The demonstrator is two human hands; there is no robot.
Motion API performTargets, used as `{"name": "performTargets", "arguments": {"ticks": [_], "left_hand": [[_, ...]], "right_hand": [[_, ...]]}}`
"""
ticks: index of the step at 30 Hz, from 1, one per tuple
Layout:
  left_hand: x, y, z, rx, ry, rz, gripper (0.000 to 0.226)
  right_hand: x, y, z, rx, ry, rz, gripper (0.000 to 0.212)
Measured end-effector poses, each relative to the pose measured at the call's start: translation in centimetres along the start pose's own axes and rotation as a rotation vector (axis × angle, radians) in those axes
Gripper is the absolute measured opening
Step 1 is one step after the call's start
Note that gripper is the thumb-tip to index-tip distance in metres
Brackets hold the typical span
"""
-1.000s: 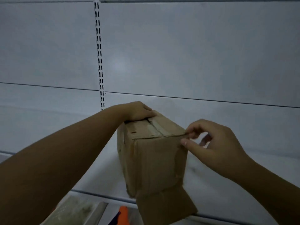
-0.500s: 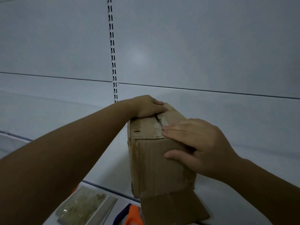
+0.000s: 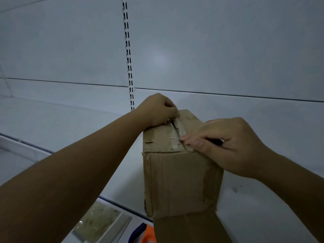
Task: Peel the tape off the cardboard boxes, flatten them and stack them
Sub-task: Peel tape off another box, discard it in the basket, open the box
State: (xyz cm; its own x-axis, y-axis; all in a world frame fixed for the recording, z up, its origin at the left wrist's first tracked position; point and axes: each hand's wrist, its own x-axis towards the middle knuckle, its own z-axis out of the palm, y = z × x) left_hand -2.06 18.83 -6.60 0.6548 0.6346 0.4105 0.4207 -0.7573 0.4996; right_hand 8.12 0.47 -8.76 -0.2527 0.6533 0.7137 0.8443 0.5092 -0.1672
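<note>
On the white shelf, approx at its front edge, 1 cardboard box stands on end, long side up, w/ its taped top face tilted toward the camera; prob set that way so the seam is in easy reach of both hands. Its base is hidden by 1 loose flap that hangs open toward the viewer, so I can't tell how squarely it sits. Left hand is at the far end of the top, fingers curled over the box edge right by the seam, gripping it. My read: it steadies the box against the pull. Whether it has tape too, can't tell. Right hand lies at the near right corner of the top, fingers bent in, thumb & fingertips pinched together on the tape where it crosses the seam, prob to lift an end & strip it. Tape: 1 strip, clear, patchy, mostly stuck down, so peeling looks barely begun; flattening & stacking not yet done. Count: 1 box, 2 hands, no 2nd box in view. Below the shelf edge, bottom left: 1 clear packet & 1 orange-and-blue thing, too cropped to name. Behind, 1 slotted strip runs up the back panel.
</note>
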Motion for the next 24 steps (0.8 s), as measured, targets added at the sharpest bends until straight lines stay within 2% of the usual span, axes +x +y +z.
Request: {"name": "performTargets", "arguments": {"ticks": [1, 3, 5, 8, 10, 11, 14, 17, 21, 24], "left_hand": [[-0.3, 0.1, -0.2, -0.056, 0.088, 0.005, 0.019], [-1.1, 0.5, -0.7, -0.213, 0.285, 0.022, 0.019], [-2.5, 1.2, -1.4, -0.314, 0.384, 0.059, 0.019], [-6.0, 2.8, -1.9, -0.377, 0.264, 0.145, 0.017], [-9.0, 3.4, -1.9, -0.321, 0.153, 0.182, 0.012], [-10.3, 3.3, -1.8, -0.285, 0.137, 0.188, 0.016], [-13.2, 2.6, -1.2, -0.207, 0.149, 0.205, 0.043], [-14.5, 1.7, 0.4, -0.305, 0.154, 0.262, 0.058], [-15.3, 0.3, 2.0, -0.594, 0.197, 0.264, 0.06], [-15.7, -0.5, 2.7, -0.675, 0.245, 0.267, 0.053]], "right_hand": [[0.0, 0.4, -0.4, 0.059, -0.083, 0.056, 0.029], [-0.3, 1.2, -0.9, 0.073, -0.322, 0.155, 0.049], [-0.6, 1.6, -1.0, 0.022, -0.431, 0.204, 0.064], [-0.4, 1.2, -1.2, -0.039, -0.43, 0.211, 0.065], [-0.2, 0.9, -1.6, -0.1, -0.441, 0.199, 0.066], [-0.2, 0.9, -1.9, -0.139, -0.442, 0.193, 0.066], [-0.1, 0.6, -2.9, -0.229, -0.364, 0.204, 0.061], [-0.1, 0.4, -2.9, -0.242, -0.336, 0.205, 0.06], [-0.3, 0.1, -1.7, -0.189, -0.407, 0.199, 0.062], [-0.5, -0.3, -1.0, -0.132, -0.467, 0.218, 0.069]]}}
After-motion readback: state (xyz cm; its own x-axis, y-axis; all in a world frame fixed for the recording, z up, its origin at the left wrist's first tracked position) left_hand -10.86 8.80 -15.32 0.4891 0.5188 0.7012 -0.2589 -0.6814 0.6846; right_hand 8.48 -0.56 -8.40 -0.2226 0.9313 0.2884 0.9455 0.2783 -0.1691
